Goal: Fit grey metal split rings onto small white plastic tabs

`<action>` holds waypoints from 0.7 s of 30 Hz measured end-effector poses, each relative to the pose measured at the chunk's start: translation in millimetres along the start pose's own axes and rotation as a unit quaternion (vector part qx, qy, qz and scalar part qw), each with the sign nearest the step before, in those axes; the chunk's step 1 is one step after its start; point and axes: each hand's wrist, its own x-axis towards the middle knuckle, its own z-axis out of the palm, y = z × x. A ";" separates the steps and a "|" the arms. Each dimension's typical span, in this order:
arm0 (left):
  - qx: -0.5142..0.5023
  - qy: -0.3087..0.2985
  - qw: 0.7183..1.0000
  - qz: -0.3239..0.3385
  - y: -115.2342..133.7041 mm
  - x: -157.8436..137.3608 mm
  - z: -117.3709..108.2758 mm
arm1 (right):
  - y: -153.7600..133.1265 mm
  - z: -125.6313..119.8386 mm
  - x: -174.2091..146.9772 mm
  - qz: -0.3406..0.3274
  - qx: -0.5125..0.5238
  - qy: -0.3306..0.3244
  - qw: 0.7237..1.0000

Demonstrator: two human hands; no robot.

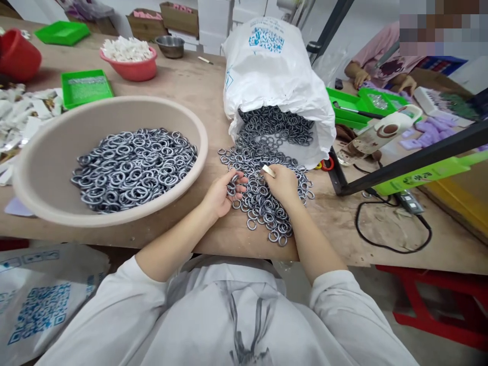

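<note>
Head view: left grip (219, 195) clasps shiny metallic-grey rings (232, 188); right grip (283, 184) of unclear closure; apparently picking, next needing dexterity.

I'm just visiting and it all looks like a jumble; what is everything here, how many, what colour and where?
Rings: too many to count, dark grey, on table, in tub and sack
Table: one, brown, beneath the work
Tub: one, beige, left
Sacks: two, white, beyond the rings and lower left
Trays: several, green, far left and right
Red bowl: one, holding white pieces, far left
Metal bowl: one, grey, beside it
Bucket: one, red, far left
Boxes: two, brown, back
Cable: black, right
Co-worker: one, pink top, far right
Left hand: one, holding rings
Right hand: one, over the rings
</note>
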 end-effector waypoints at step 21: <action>0.140 -0.118 0.978 0.101 -15.7 -7.9 5.5 | -27.7 3.2 -35.7 -0.045 0.434 -0.046 0.898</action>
